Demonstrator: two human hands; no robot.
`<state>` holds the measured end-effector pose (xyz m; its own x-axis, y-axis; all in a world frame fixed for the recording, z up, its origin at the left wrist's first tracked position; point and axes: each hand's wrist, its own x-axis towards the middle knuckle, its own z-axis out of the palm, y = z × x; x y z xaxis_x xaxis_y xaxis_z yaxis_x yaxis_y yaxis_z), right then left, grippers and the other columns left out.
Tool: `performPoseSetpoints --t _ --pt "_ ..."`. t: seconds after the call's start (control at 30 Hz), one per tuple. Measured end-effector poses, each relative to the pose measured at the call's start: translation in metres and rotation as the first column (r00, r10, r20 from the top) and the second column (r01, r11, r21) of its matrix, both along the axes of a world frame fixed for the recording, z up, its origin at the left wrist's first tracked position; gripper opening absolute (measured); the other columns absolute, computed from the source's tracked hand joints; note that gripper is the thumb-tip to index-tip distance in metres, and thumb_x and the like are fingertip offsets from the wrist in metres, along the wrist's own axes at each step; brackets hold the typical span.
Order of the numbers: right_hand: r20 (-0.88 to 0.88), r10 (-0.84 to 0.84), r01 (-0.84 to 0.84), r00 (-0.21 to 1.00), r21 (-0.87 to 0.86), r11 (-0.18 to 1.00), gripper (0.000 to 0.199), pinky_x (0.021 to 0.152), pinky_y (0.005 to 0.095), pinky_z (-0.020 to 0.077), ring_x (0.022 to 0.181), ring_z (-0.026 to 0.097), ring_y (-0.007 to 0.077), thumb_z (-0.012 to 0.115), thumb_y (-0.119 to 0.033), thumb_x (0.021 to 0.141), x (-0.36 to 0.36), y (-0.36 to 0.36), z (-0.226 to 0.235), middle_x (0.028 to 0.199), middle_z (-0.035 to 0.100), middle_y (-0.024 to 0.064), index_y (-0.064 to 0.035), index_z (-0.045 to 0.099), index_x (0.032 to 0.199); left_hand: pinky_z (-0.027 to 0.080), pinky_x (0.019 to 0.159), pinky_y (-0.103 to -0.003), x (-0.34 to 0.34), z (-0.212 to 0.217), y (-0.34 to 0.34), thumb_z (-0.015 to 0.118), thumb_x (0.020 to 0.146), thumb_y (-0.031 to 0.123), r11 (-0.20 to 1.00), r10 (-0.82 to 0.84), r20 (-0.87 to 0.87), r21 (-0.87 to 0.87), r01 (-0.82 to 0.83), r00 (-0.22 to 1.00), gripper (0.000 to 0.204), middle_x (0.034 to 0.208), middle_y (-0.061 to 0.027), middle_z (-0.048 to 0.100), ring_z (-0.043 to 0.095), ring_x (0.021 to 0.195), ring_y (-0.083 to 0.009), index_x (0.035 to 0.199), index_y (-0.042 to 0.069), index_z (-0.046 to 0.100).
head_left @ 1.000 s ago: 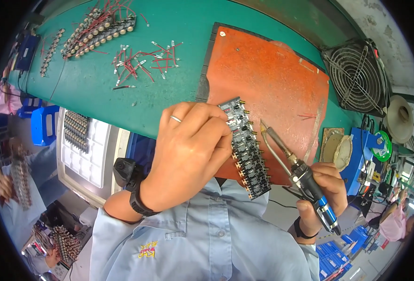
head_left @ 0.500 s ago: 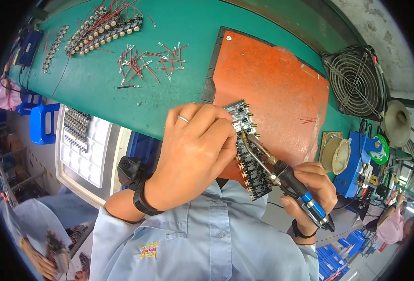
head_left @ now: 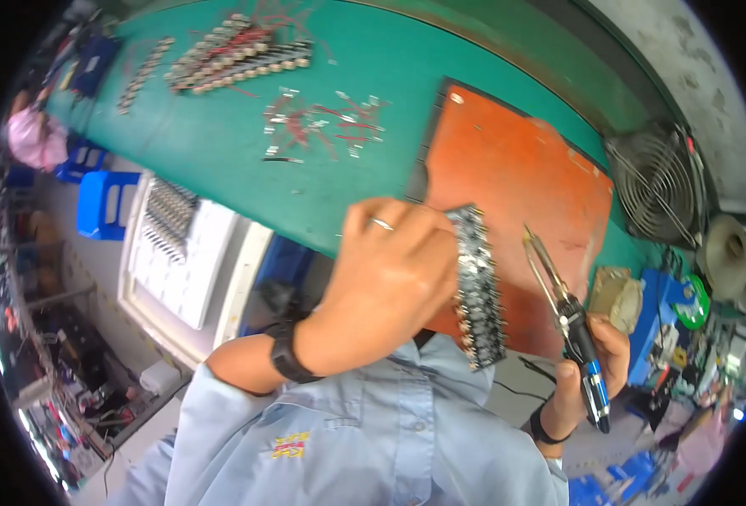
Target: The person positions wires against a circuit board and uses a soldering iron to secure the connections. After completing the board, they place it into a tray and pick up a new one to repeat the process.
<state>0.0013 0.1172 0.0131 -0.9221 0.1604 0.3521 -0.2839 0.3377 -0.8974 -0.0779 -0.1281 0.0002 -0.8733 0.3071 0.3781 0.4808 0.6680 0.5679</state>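
Observation:
My left hand, with a ring on one finger and a black wristband, grips a long dark circuit board strip studded with small parts, held on edge over the near side of the orange mat. My right hand holds a soldering iron by its black and blue handle. Its metal tip points up and away, a short gap to the right of the board and not touching it.
On the green bench lie red-wired small parts and rows of finished pieces. A round fan stands at the right, a yellowed sponge holder beside it. A white tray of parts sits at my left.
The soldering iron tip, which touched the board half a second ago, has pulled away to the right. My left hand keeps hold of the board.

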Motion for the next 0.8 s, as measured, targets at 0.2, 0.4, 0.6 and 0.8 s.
performPoseSetpoints --t 0.2,0.4,0.6,0.8 --pt "0.032 -0.027 0.027 0.999 0.021 0.999 0.054 0.072 0.0347 0.0472 0.078 0.059 0.0252 0.083 -0.026 0.071 0.002 0.005 0.003 0.093 0.061 0.0147 0.0033 0.055 0.108 0.037 0.089 -0.039 -0.001 -0.004 0.01 0.07 0.068 0.003 0.997 -0.035 -0.034 0.066 0.037 0.999 0.014 0.092 -0.0022 0.06 0.055 0.086 -0.0228 0.076 0.008 0.059" --pt "0.046 0.297 -0.3 0.954 0.202 0.932 0.05 0.069 0.0347 0.0464 0.077 0.059 0.0251 0.081 -0.027 0.071 -0.015 0.003 0.01 0.084 0.062 0.0155 0.006 0.059 0.102 0.037 0.089 -0.039 -0.001 -0.005 -0.002 0.071 0.068 0.002 0.999 -0.008 -0.024 0.043 0.009 1.0 0.015 0.093 -0.0025 0.061 0.056 0.086 -0.0228 0.077 0.007 0.06" --pt "0.052 0.302 -0.305 0.952 0.234 0.923 0.04 0.063 0.0342 0.0502 0.069 0.064 0.0284 0.085 -0.013 0.064 -0.021 -0.005 0.015 0.075 0.066 0.0165 0.0047 0.065 0.094 0.038 0.09 -0.042 -0.004 -0.006 0.0 0.069 0.071 0.004 0.999 -0.024 -0.015 0.022 0.024 1.0 0.013 0.09 -0.0041 0.058 0.054 0.09 -0.0222 0.08 0.005 0.06" --pt "0.1 0.324 -0.339 0.941 0.256 0.905 0.044 0.069 0.0374 0.0474 0.074 0.061 0.0283 0.081 -0.019 0.065 -0.02 -0.004 0.015 0.081 0.064 0.0167 0.0063 0.062 0.096 0.039 0.091 -0.042 -0.003 -0.006 0.002 0.071 0.068 0.003 0.999 -0.012 -0.006 0.042 0.013 1.0 0.016 0.092 -0.0028 0.06 0.055 0.088 -0.0235 0.078 0.006 0.059"
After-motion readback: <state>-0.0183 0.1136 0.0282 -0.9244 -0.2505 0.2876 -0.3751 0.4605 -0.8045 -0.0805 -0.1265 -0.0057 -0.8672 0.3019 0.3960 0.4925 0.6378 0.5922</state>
